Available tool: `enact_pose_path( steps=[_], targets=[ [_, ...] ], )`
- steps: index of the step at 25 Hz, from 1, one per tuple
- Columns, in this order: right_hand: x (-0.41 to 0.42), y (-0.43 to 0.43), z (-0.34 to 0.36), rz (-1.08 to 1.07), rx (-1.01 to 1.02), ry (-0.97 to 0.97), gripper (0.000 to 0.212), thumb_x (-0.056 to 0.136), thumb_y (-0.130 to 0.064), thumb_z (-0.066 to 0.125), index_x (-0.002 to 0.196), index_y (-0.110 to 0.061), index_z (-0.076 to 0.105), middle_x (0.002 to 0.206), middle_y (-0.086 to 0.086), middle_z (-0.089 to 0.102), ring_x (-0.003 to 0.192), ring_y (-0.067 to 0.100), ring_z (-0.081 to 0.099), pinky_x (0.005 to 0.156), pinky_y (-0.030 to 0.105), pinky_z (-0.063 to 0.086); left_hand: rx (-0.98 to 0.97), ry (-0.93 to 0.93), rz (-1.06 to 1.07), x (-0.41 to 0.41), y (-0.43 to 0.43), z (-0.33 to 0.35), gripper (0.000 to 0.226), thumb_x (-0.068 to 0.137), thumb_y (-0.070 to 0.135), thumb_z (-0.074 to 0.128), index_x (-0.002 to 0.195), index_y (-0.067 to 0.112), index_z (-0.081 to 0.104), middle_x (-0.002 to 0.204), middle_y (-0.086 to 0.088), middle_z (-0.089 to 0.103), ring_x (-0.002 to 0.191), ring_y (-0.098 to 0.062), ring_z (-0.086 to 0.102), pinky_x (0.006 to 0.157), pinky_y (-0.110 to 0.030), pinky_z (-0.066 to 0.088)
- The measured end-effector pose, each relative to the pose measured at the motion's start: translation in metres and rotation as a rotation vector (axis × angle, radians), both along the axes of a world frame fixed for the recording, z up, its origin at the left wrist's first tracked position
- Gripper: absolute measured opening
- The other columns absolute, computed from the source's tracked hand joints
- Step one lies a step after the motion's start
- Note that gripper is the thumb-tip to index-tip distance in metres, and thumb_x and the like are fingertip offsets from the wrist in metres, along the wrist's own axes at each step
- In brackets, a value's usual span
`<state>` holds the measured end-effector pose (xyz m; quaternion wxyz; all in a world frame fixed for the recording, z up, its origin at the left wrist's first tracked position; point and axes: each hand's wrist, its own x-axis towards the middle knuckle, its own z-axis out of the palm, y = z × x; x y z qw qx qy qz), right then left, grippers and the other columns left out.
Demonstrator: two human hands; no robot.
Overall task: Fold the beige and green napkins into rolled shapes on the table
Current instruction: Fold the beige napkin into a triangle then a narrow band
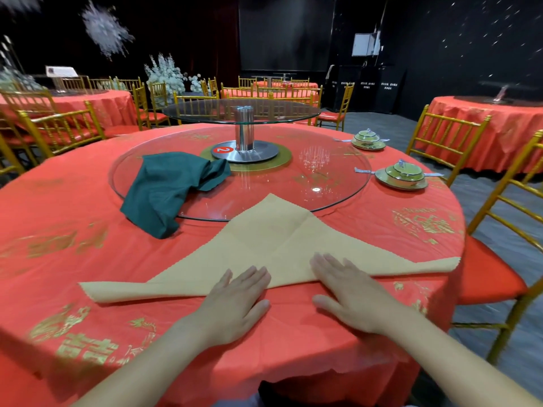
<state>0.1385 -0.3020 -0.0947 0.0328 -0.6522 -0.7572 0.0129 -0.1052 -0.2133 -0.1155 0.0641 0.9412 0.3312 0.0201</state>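
The beige napkin [273,248] lies flat on the red tablecloth as a wide triangle, its tip resting on the glass turntable and its long edge toward me. My left hand [235,301] lies flat with straight fingers on the napkin's near edge, left of centre. My right hand [349,289] lies flat beside it, fingers spread on the same edge. The green napkin [167,192] sits crumpled to the left, half on the turntable and half on the cloth.
A glass turntable [323,177] with a raised second glass tier on a metal post [244,130] fills the table's middle. Two green lidded bowl settings [401,174] [367,139] stand at the right. Gold chairs [505,207] ring the table.
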Motion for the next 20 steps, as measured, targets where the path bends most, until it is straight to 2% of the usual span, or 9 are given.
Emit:
enact_pose_path(
  steps=[2,4,5,7,9,10,13,17,20],
  targets=[
    [-0.035,0.019,-0.004,0.154,-0.004,0.051,0.098,0.070,-0.070,-0.009,0.150,-0.017,0.012,0.158,-0.003,0.007,0.145,0.009,0.003,0.111,0.020,-0.003,-0.017,-0.018,0.001,0.001,0.002,0.000,0.088,0.076,0.073,-0.008,0.150,0.028,0.010,0.158,0.011,0.004,0.144,-0.006,-0.003,0.116,-0.039,-0.001],
    [-0.044,0.031,-0.004,0.233,0.067,0.017,0.077,0.088,-0.061,0.008,0.140,-0.016,0.043,0.147,-0.001,0.040,0.136,0.008,0.035,0.110,0.017,0.024,-0.022,-0.049,-0.003,-0.002,0.005,0.000,0.087,0.072,0.064,-0.007,0.149,0.029,0.017,0.158,0.008,0.007,0.145,-0.009,0.000,0.116,-0.038,0.003],
    [-0.037,0.034,-0.008,0.253,0.133,0.024,0.060,0.093,-0.052,0.022,0.128,-0.019,0.058,0.133,-0.003,0.056,0.124,0.006,0.050,0.099,0.017,0.041,-0.027,-0.077,0.003,-0.006,0.010,0.000,0.086,0.072,0.063,-0.003,0.147,0.030,0.025,0.158,0.006,0.011,0.146,-0.013,0.005,0.116,-0.037,0.005],
    [-0.013,0.034,-0.017,0.255,0.218,0.085,0.041,0.089,-0.040,0.038,0.111,-0.025,0.069,0.115,-0.008,0.068,0.106,0.004,0.062,0.076,0.019,0.055,-0.005,-0.150,0.008,-0.016,0.020,0.001,0.071,0.079,0.060,0.014,0.132,0.030,0.048,0.150,-0.004,0.033,0.140,-0.025,0.026,0.112,-0.037,0.019],
    [0.009,0.032,-0.020,0.212,0.260,0.111,0.037,0.088,-0.039,0.041,0.107,-0.027,0.070,0.111,-0.010,0.069,0.101,0.004,0.064,0.070,0.023,0.058,0.117,-0.192,0.000,-0.030,0.029,0.003,0.046,0.082,0.052,0.031,0.107,0.029,0.062,0.124,-0.005,0.057,0.116,-0.030,0.050,0.095,-0.042,0.040],
    [0.017,0.029,-0.018,0.184,0.274,0.102,0.036,0.087,-0.039,0.042,0.105,-0.028,0.071,0.109,-0.010,0.070,0.098,0.004,0.065,0.067,0.024,0.058,0.196,-0.197,0.004,-0.036,0.031,0.004,0.037,0.082,0.048,0.036,0.097,0.028,0.064,0.108,-0.001,0.060,0.103,-0.026,0.055,0.083,-0.041,0.046],
    [0.039,0.025,-0.018,0.166,0.343,0.069,0.035,0.084,-0.036,0.044,0.098,-0.027,0.074,0.100,-0.011,0.072,0.088,0.005,0.069,0.060,0.023,0.057,0.319,-0.164,-0.010,-0.046,0.029,0.008,0.031,0.084,0.039,0.040,0.080,0.023,0.066,0.081,0.005,0.055,0.074,-0.019,0.054,0.059,-0.030,0.047],
    [0.049,0.014,-0.015,0.141,0.404,0.071,0.033,0.080,-0.034,0.045,0.090,-0.026,0.075,0.086,-0.012,0.074,0.072,0.008,0.071,0.051,0.020,0.053,0.318,-0.173,-0.048,-0.061,0.027,0.007,0.027,0.087,0.028,0.041,0.082,0.017,0.066,0.076,0.004,0.055,0.067,-0.019,0.055,0.054,-0.028,0.046],
    [0.046,0.003,-0.014,0.121,0.386,0.091,0.031,0.080,-0.038,0.046,0.088,-0.029,0.075,0.081,-0.016,0.073,0.068,0.006,0.069,0.049,0.019,0.052,0.215,-0.209,-0.032,-0.069,0.023,0.006,0.032,0.087,0.031,0.037,0.082,0.017,0.065,0.076,0.003,0.057,0.072,-0.019,0.058,0.064,-0.026,0.041]
  ],
)
